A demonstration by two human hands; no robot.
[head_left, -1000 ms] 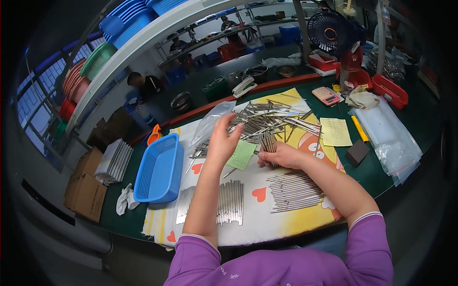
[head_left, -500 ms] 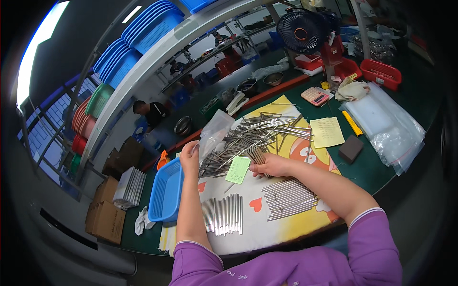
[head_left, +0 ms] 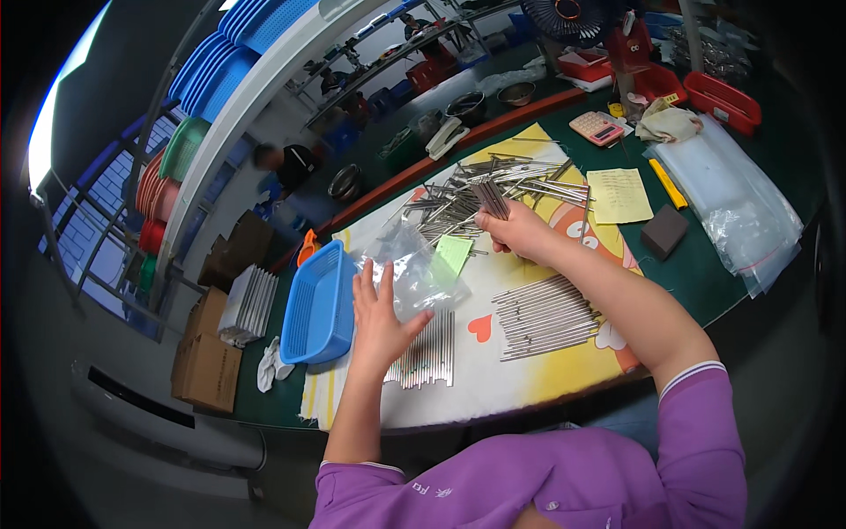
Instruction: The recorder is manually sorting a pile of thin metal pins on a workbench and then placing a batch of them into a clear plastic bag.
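My right hand [head_left: 522, 233] is closed around a bundle of thin metal rods [head_left: 490, 199], their ends sticking up past the fingers. Behind that fist spreads a loose pile of similar rods [head_left: 441, 207]. My left hand [head_left: 381, 319] has its fingers spread, beside a clear plastic bag [head_left: 401, 262]; whether it touches the bag I cannot tell. The bag lies partly over a green paper slip [head_left: 454, 253] and the top of a neat row of rods [head_left: 427, 357]. To the right, below my right forearm, another row of rods [head_left: 545, 319] lies side by side on the cloth.
A blue basket [head_left: 302, 339] stands left of my left hand. Toward the right lie a yellow note [head_left: 619, 196], a dark block [head_left: 664, 233], a yellow cutter [head_left: 668, 183], a pink calculator [head_left: 597, 129] and plastic bags [head_left: 749, 198]. Another person [head_left: 289, 166] is beyond the table.
My left hand has let go of the raised plastic bag and opened its fingers; the bag has come down over the slip and rods. My right hand keeps its bundle. The view has shifted.
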